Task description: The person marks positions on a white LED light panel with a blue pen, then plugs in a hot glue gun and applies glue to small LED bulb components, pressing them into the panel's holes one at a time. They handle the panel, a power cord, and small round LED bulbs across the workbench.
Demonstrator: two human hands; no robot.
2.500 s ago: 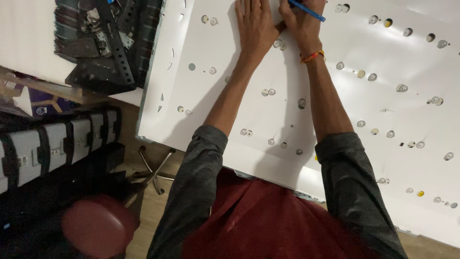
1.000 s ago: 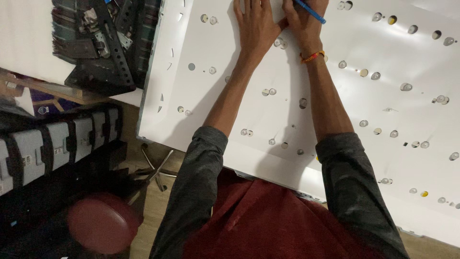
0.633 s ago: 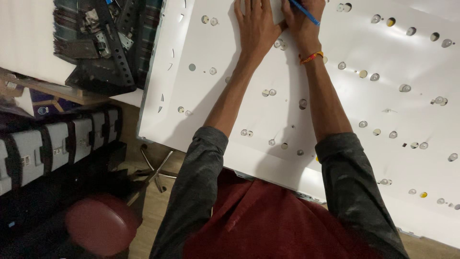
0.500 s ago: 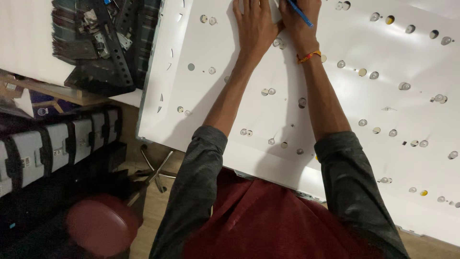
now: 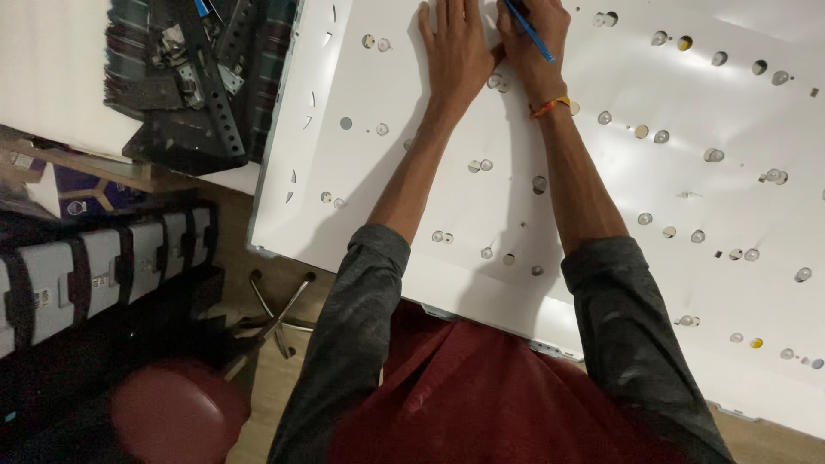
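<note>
Your right hand (image 5: 534,43) has its grip closed around a thin blue tool (image 5: 528,31), its tip lost at the frame's top edge. Your left hand (image 5: 455,47) lies open and flat, just beside it, on the big white panel (image 5: 601,198) dotted with small round lenses, which rests on the counter.

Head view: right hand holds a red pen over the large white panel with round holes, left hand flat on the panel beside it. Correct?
Not quite: the pen is blue, not red. The head view shows the right hand gripping a thin blue pen over the large white panel with round holes, and the left hand does lie flat on the panel beside it.
</note>
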